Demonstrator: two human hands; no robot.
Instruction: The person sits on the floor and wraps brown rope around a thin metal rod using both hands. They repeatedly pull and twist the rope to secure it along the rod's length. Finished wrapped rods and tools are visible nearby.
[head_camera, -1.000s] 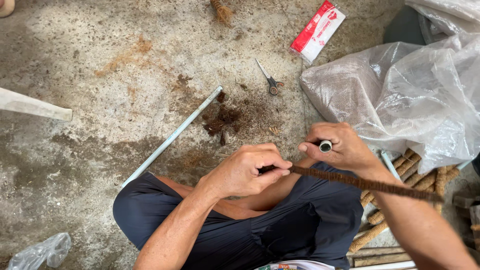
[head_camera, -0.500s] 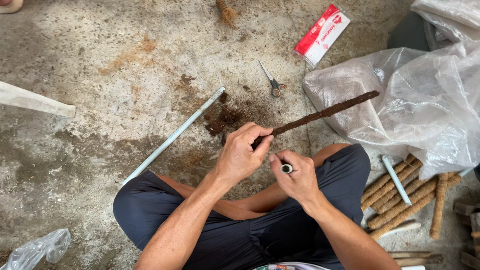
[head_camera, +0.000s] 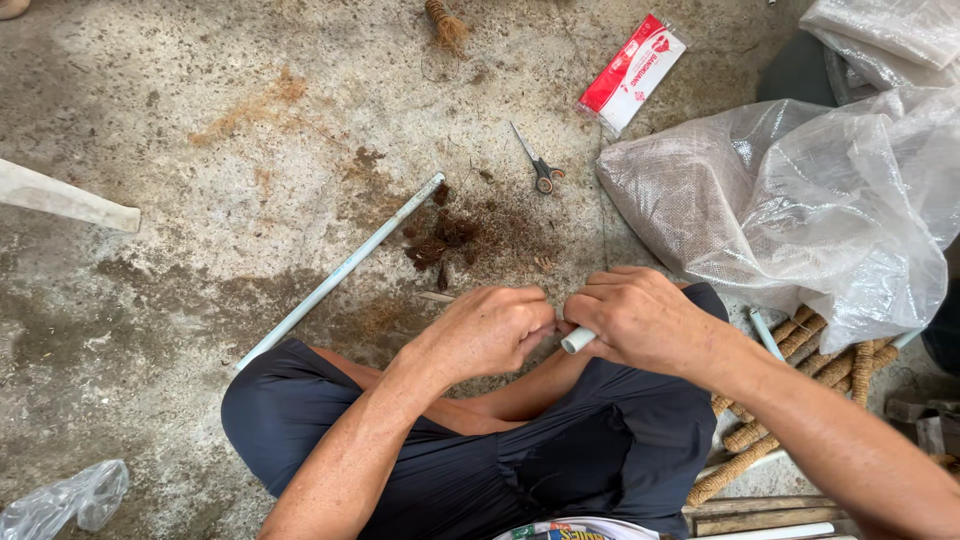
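Right hand (head_camera: 640, 318) is curled closed around a short white tube (head_camera: 578, 340), whose round end pokes out from under the fingers toward the left hand (head_camera: 490, 328). Left hand is also closed, knuckles up, its fingertips pinched together against the tube's end; what they pinch there cannot be made out. Both forearms reach forward from the bottom edge, meeting above the crossed legs in dark shorts (head_camera: 480, 450). Just to the right of the knee lies a bundle of rope-wrapped sticks (head_camera: 800, 400), partly hidden by the right forearm and by a large clear plastic bag (head_camera: 800, 210) that drapes over their far ends. A loose white tube (head_camera: 765, 332) lies beside the sticks. On the concrete floor (head_camera: 180, 230), a long white pipe (head_camera: 340, 272) runs diagonally from the left knee outward. Just beyond the hands sits a heap of brown fibre (head_camera: 450, 240). Farther off lie small scissors (head_camera: 540, 165), then a red-and-white packet (head_camera: 632, 72). A flat pale board (head_camera: 65, 198) lies at the left edge, and a crumpled plastic bag (head_camera: 65, 500) at the lower left.
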